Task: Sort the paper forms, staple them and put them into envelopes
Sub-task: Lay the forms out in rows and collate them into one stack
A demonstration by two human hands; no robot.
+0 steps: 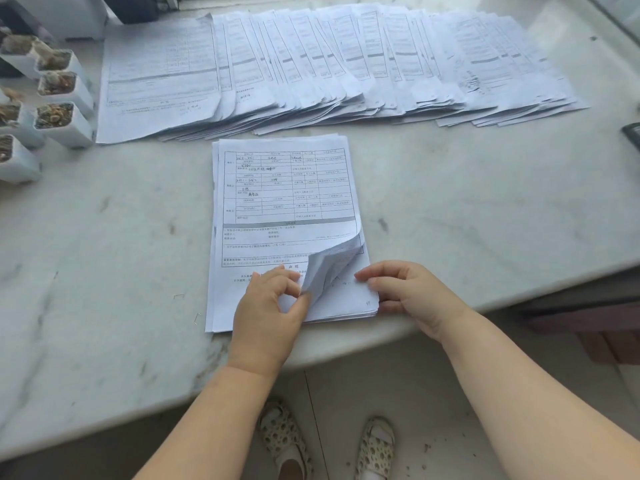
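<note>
Bare marble counter (485,209) is lying open on both sides of the near stack of forms (284,202), widest to the right. A narrow bare strip is running between that stack and the fanned row of papers (346,64) blocking the far side from edge to edge. White plant pots (59,98) are crowding the far left. A dark object (632,135) is sitting at the right edge. Two loose staples (197,317) are lying just left of the stack.

Likely home or small office windowsill counter: white grey-veined marble ledge (485,209); small white square pots of cacti (59,95) at 10 o'clock; fanned printed paper forms (311,64) at 12.
</note>
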